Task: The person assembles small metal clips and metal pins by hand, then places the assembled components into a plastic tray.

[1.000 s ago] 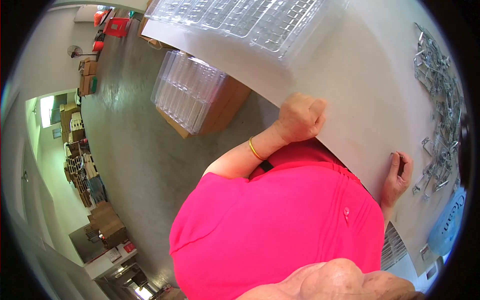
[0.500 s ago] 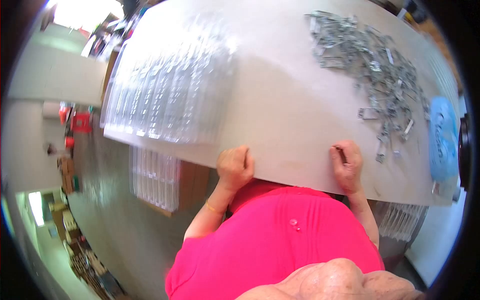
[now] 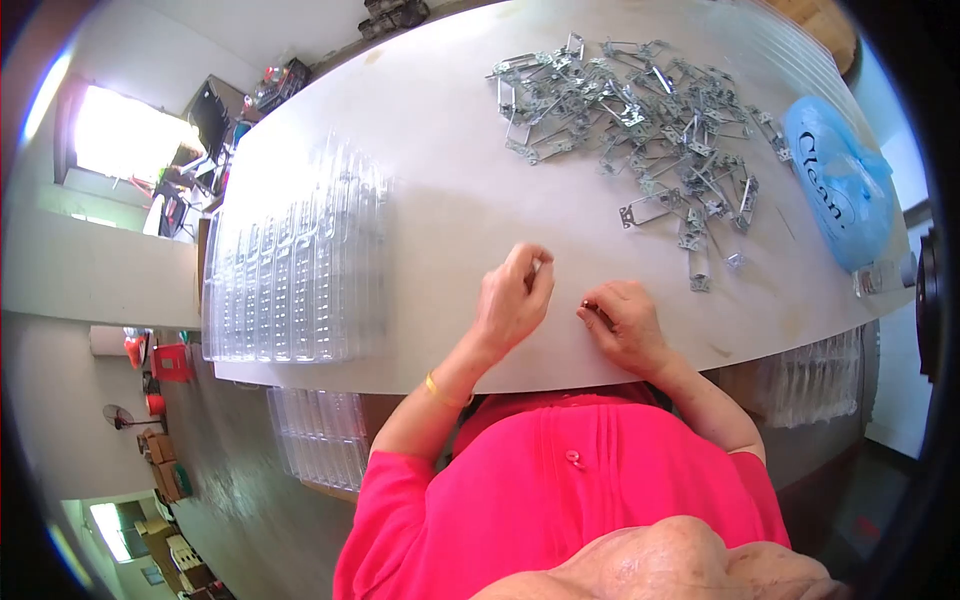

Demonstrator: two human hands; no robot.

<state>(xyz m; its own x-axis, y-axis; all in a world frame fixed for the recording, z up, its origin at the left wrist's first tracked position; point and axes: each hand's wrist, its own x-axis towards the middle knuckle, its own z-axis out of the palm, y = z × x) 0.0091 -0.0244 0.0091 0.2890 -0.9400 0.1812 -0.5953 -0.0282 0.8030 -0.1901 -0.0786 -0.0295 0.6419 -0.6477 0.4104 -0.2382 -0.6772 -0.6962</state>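
Note:
Over the near part of the pale table [image 3: 450,230], my left hand [image 3: 515,295] is closed, its fingers curled in; whatever they may hold is hidden. My right hand [image 3: 625,325] is beside it, thumb and forefinger pinched around something small and dark that I cannot make out. The two hands are apart. A heap of grey metal brackets [image 3: 690,160] spreads beyond them toward the right. To the left of my left hand stands a stack of clear plastic trays [image 3: 290,270].
A blue plastic bag [image 3: 835,185] lies at the table's right edge, with a clear container [image 3: 880,278] near it. More clear trays [image 3: 320,430] are below the table at left, and wrapped items [image 3: 815,380] below at right.
Both hands have moved forward over the table and closer together. The view has shifted, so the brackets, trays and blue bag appear at new places.

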